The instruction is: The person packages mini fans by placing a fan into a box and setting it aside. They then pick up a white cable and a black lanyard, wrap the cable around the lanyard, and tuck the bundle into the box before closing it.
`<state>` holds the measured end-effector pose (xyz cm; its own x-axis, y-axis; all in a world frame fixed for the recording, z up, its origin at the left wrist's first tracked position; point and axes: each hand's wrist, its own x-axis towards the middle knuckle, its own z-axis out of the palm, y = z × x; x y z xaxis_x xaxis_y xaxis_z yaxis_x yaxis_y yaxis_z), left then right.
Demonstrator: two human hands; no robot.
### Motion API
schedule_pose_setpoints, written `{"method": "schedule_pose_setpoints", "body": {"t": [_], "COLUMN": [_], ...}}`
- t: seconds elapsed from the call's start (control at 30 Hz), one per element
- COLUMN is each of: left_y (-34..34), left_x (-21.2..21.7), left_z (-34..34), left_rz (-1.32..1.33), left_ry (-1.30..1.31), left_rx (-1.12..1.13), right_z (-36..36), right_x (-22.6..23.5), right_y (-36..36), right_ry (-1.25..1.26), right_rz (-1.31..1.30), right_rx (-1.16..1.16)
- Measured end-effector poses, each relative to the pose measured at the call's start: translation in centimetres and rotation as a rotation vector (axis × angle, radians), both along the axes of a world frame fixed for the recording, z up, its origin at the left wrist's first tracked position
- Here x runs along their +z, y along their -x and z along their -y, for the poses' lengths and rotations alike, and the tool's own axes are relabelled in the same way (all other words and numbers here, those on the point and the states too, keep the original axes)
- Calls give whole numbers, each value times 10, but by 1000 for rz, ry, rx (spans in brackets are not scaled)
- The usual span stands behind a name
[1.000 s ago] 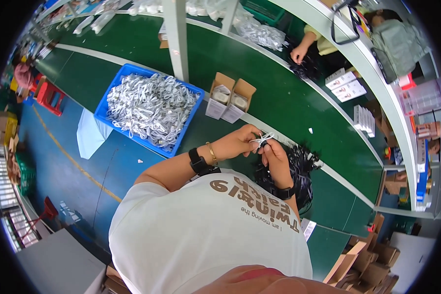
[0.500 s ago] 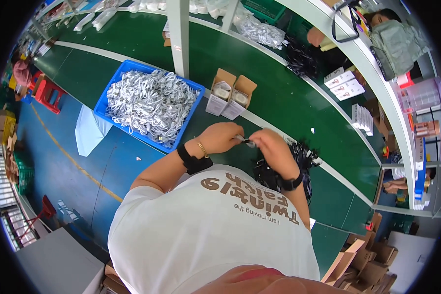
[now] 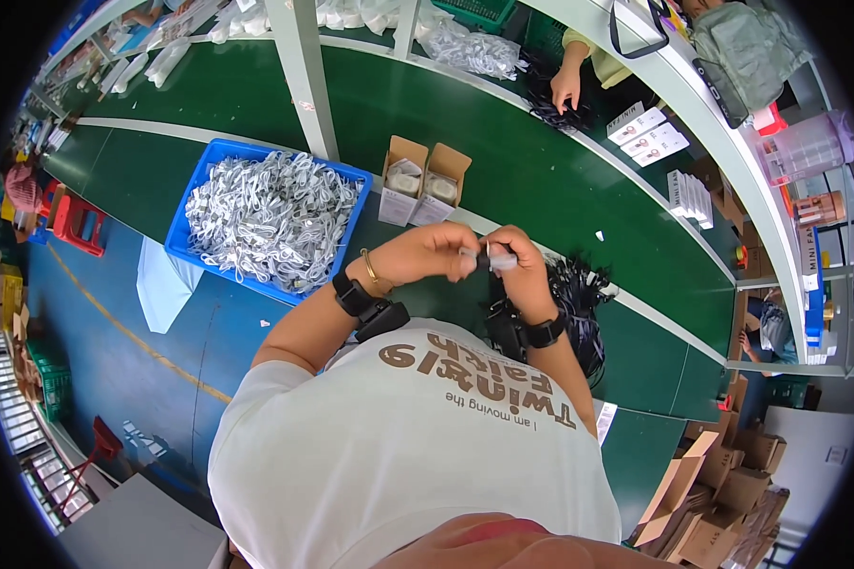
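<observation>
Both my hands meet above the green table in front of my chest. The fingertips of my left hand (image 3: 425, 254) pinch one end of a small piece, too blurred to name. My right hand (image 3: 529, 280), fingers curled, grips the other side of the small black and whitish piece (image 3: 501, 259). Beside my right wrist lies a pile of black cords (image 3: 579, 303), partly hidden by the right arm. Left of my left hand stands a blue bin (image 3: 353, 220) heaped with coiled white cables (image 3: 270, 213).
Two open cardboard boxes (image 3: 417, 199) with white items stand beyond my hands. A white post (image 3: 304, 85) rises behind the bin. Across the table, another person's hand (image 3: 566, 87) is at more black cords. Small white boxes (image 3: 650, 137) sit at the far right.
My hands have turned; more of the whitish piece shows at the right fingers. Across the table, the other person's hand has come down to the black cords. The whole view has shifted slightly.
</observation>
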<state>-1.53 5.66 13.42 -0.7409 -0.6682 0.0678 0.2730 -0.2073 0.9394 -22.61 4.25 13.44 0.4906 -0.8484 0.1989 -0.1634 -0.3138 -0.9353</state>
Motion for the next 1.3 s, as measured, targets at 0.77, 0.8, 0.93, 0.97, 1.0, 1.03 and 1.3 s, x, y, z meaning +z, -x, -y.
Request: {"method": "schedule_pose_setpoints", "body": {"t": [0.77,0.8,0.93,0.97,1.0,1.03,1.3], "left_y": [-10,-9,4,6,7,8,16], "left_x": [-65,-68,-81,-87,-90,-93,-71], "left_z": [7,9,25,29,32,34,27], "left_rz": [654,648,567,566,566,566,513], "left_ry": [745,748,860,845,829,814,573], "left_rx": [897,910,848,781,710,638,295], "right_z": [50,43,17,13,10,7,-22], "right_x": [-26,-26,-35,-39,-41,-42,-28], "right_y": [-59,-55,-36,-32,-27,-22,-10], "right_ry": [732,745,687,687,697,676,286], "right_rz": [-761,-764,-762,-765,-770,-757,-735], "right_rx": [-46,-40,49,67,64,31,-235]}}
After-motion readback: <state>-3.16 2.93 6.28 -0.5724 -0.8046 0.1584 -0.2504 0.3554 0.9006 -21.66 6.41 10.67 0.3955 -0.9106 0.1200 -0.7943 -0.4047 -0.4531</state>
